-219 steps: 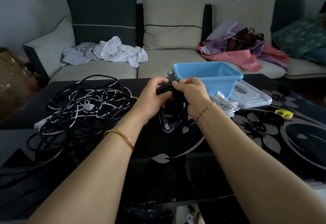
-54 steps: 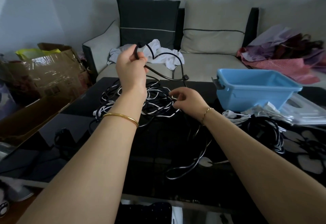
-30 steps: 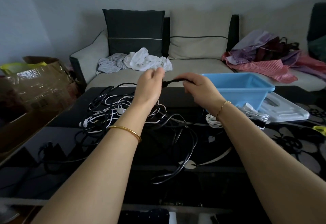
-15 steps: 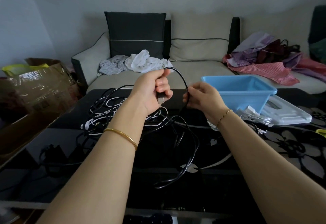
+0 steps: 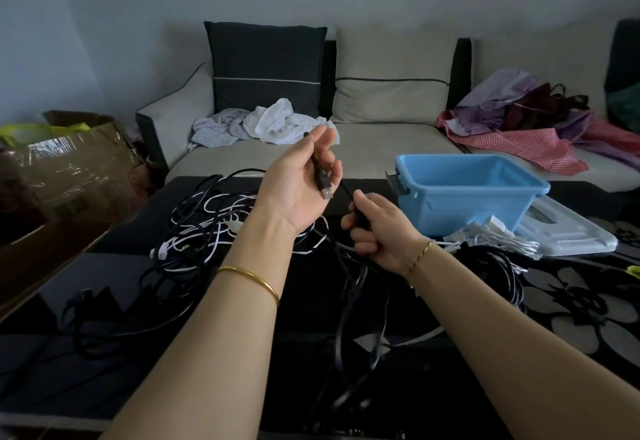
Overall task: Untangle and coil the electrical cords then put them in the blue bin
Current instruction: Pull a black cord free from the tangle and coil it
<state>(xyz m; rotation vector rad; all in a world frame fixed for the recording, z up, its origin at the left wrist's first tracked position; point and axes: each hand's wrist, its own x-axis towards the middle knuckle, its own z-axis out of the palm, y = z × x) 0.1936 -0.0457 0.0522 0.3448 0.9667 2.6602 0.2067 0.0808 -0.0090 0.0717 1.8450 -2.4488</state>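
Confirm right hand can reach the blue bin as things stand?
Probably yes. The right hand, gripping a black cord, is close beside the blue bin, nothing between them, and the bin's top is open.

No text could be read; the dark print on the cardboard box, left of the sofa, was too blurred.
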